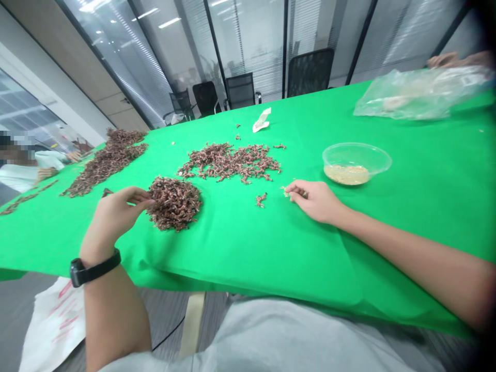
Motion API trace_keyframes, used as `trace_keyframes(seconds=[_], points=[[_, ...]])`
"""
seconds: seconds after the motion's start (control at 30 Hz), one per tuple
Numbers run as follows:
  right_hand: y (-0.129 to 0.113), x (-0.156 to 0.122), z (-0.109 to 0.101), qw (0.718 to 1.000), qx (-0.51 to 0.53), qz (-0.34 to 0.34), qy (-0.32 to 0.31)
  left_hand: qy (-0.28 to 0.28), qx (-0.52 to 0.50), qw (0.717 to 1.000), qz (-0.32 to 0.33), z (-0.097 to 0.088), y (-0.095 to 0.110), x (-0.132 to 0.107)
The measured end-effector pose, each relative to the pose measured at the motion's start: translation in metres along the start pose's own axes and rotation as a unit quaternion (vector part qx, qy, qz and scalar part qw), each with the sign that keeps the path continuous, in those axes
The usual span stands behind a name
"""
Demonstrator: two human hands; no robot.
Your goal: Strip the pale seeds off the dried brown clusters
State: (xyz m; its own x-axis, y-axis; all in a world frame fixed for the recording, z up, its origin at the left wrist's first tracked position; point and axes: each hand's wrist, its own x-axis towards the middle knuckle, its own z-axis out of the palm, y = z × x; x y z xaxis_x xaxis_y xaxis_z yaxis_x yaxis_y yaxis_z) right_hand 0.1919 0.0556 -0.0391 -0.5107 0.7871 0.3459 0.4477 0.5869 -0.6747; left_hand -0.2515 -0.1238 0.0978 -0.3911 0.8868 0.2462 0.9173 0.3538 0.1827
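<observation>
My left hand (120, 212), wearing a black wristband, reaches to the left edge of a round heap of small dried reddish-brown pieces (176, 204). Its thumb and fingers are brought together against the heap, and what lies between the tips is hidden. Low over the green cloth, my right hand (313, 199) is closed in a pinch. Small pale-yellow bits (285, 192) show at its fingertips, some of them apparently on the cloth. A single brown piece (261, 200) lies to the left of that hand. Behind it stands a clear plastic bowl (377, 161) holding pale-yellow bits.
A looser spread of brown pieces (232, 161) lies beyond the round heap. Farther left is a large pile (106, 163), with another person (23, 165) seated beside it. Crumpled white paper (262, 121) and a clear plastic bag (422, 95) rest on the green-covered table (248, 248).
</observation>
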Motion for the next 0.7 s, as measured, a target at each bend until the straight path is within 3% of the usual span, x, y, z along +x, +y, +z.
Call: trace_keyframes(seconds=[0.27, 0.7], points=[[-0.0027, -0.0003, -0.0018, 1.000, -0.003, -0.009, 0.006, 0.007, 0.055, 0.998, 0.009, 0.0006, -0.0005, 0.0027], [-0.0009, 0.0004, -0.0005, 1.000, 0.001, -0.004, 0.001, -0.006, 0.060, 0.998, -0.012, -0.0036, -0.0062, -0.0010]])
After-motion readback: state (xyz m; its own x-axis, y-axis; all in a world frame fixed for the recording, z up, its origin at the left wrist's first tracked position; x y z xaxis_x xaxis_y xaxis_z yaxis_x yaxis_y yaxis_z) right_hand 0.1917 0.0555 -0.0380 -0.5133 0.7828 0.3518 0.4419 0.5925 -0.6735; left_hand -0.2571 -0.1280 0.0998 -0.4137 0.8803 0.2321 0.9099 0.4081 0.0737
